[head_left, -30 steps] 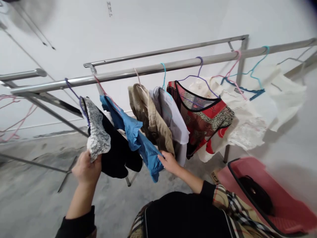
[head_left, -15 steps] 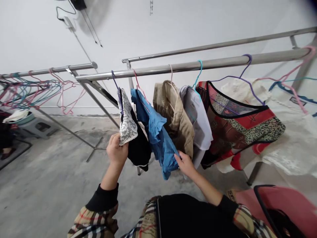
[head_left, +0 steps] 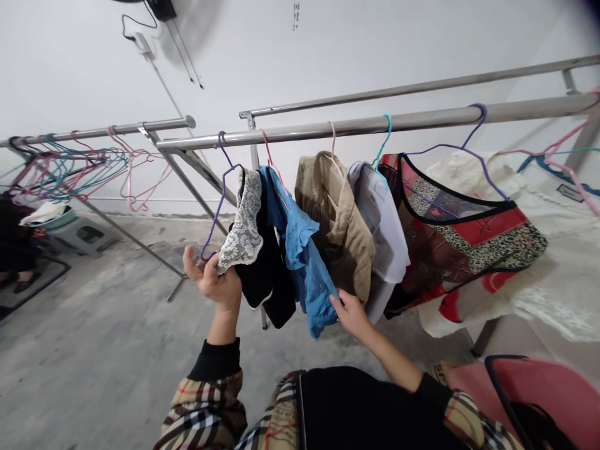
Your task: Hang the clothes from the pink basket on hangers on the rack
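clamping lace-trimmed top (head_left: 241,225) and purple hanger (head_left: 219,200) in left hand (head_left: 213,281), right fingers (head_left: 341,304) open on blue shirt (head_left: 300,250) by rail (head_left: 328,129)

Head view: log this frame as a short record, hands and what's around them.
left hand: holds the lace edge of a lace-trimmed black garment, purple hanger at its fingers
right hand: fingers against a blue ruffled garment
rail: stainless steel rail, garments hanging from it on hangers
next along rail: tan jacket, red patterned top
lower right: pink tub
far left: bunch of hangers on a second rail
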The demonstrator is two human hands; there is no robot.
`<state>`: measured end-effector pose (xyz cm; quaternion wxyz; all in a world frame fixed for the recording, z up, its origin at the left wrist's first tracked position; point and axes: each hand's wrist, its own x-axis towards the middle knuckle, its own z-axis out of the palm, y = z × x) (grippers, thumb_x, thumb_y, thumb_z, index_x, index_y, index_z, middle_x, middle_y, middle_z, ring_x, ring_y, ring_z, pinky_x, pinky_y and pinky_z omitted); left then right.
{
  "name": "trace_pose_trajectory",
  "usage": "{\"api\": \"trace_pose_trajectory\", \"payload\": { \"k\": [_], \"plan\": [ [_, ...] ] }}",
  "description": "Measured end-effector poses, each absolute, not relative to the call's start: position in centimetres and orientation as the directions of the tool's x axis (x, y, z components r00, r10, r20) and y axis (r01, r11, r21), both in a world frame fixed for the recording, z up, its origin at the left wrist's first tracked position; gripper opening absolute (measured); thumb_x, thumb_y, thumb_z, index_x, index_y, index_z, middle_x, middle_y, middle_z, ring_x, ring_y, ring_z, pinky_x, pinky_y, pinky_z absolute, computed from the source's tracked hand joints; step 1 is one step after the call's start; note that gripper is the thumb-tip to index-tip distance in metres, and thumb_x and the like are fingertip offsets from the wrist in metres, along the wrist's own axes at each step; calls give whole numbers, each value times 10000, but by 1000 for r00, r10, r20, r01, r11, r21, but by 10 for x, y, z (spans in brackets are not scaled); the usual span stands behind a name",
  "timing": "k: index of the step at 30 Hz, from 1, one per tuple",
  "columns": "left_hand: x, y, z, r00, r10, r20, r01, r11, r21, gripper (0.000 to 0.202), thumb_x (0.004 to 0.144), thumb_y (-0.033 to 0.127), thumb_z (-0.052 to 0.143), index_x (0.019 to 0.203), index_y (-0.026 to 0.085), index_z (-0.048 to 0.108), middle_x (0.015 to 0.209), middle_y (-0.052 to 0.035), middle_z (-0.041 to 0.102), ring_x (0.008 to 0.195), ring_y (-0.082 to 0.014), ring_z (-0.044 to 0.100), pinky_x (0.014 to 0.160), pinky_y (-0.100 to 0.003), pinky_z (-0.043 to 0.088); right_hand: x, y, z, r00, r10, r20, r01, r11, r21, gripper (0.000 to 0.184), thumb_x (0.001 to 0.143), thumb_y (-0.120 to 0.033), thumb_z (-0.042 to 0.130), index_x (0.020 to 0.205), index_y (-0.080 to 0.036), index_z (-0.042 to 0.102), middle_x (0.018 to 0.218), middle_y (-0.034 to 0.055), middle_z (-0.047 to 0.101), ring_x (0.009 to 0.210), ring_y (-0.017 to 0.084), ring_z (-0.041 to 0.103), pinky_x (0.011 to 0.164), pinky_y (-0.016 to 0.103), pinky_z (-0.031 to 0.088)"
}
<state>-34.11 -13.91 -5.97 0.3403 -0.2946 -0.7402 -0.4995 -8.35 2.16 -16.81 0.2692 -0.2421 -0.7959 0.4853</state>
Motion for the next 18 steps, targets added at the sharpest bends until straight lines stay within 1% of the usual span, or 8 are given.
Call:
{"api": "trace_pose_trajectory", "payload": {
  "k": [1,3,6,9,11,14,16,18],
  "plan": [
    [-341,-138,-61,-575,26,818,773,345,533,97,785,212,579,876,195,606,1437,-186,395,1308,-327,446,1012,-510,417,-83,21,-168,-740,645,189,136,420,-897,359,924,-439,416,905,-174,657,800,64,699,755,195,630,703,295,501],
    [-342,-134,-65,-513,-121,850,768,376,518,87,790,244,598,862,197,610,1359,-174,483,1271,-303,495,1001,-473,441,-81,19,-168,-743,643,185,165,444,-881,350,922,-434,412,851,-177,639,727,45,664,693,176,597,650,271,476],
    [-343,-133,-68,-505,-102,857,788,349,506,105,821,278,596,879,194,620,1090,-131,615,1127,-265,591,970,-449,468,-79,16,-169,-744,639,194,180,471,-864,339,924,-424,404,781,-187,600,659,18,605,632,153,549,602,248,436],
    [-345,-134,-71,-491,-89,867,796,359,487,129,814,297,616,877,189,647,873,-68,600,915,-226,627,880,-414,507,-77,14,-169,-747,633,206,174,485,-857,350,925,-419,397,708,-196,556,636,7,571,617,143,526,582,235,413],
    [-346,-135,-72,-477,-73,876,793,394,464,140,802,309,627,865,189,662,865,-62,584,864,-213,616,843,-399,513,-76,14,-169,-746,630,217,168,493,-854,359,925,-420,396,684,-197,545,629,5,565,616,142,524,576,231,410],
    [-344,-134,-73,-456,-39,889,796,429,427,143,783,314,649,842,188,681,904,-77,588,872,-215,601,831,-390,506,-73,15,-171,-751,625,214,170,495,-852,370,932,-422,393,709,-191,576,654,16,593,642,152,557,596,242,436],
    [-341,-131,-73,-448,5,894,805,438,401,130,781,304,651,833,193,697,902,-78,591,871,-215,590,829,-388,501,-72,15,-173,-756,623,200,180,492,-852,358,940,-414,396,791,-183,626,723,35,640,703,170,604,646,264,476],
    [-337,-128,-73,-454,62,889,817,426,387,120,794,286,637,835,202,712,894,-74,592,845,-203,580,817,-375,498,-71,16,-174,-749,625,219,170,501,-849,327,942,-389,418,963,-172,661,861,63,683,811,191,646,740,301,517]
  ]
}}
